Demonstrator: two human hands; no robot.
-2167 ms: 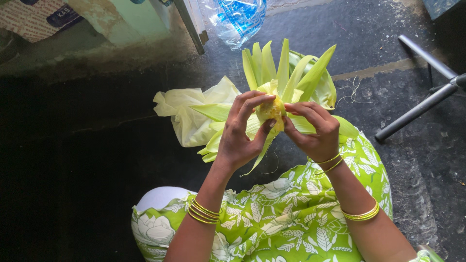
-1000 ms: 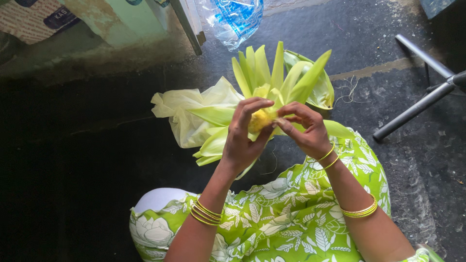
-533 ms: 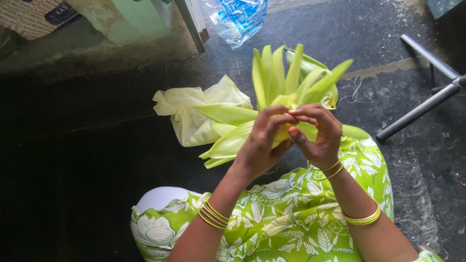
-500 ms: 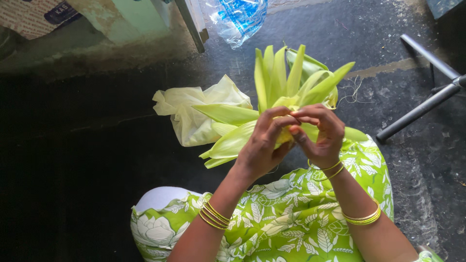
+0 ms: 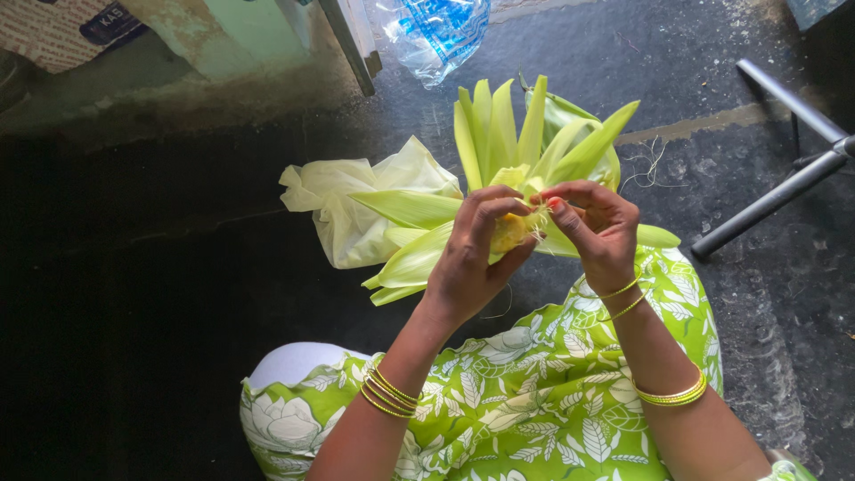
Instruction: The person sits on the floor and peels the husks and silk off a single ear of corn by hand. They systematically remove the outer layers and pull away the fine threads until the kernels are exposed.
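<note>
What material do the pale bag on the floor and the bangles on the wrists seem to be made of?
The pale yellow-green crumpled bag looks like thin plastic film: it is slightly translucent, with soft glossy creases. The thin gold-coloured bangles look like polished metal, since they catch bright highlights, though coated plastic cannot be ruled out.

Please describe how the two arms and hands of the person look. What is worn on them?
Both forearms are bare, with no sleeves in view. The left hand has a stack of thin golden bangles at its wrist. The right hand has two thin golden bangles near the wrist and a thicker golden set further up the forearm. Its nails look painted red. No rings are clearly visible.
</note>
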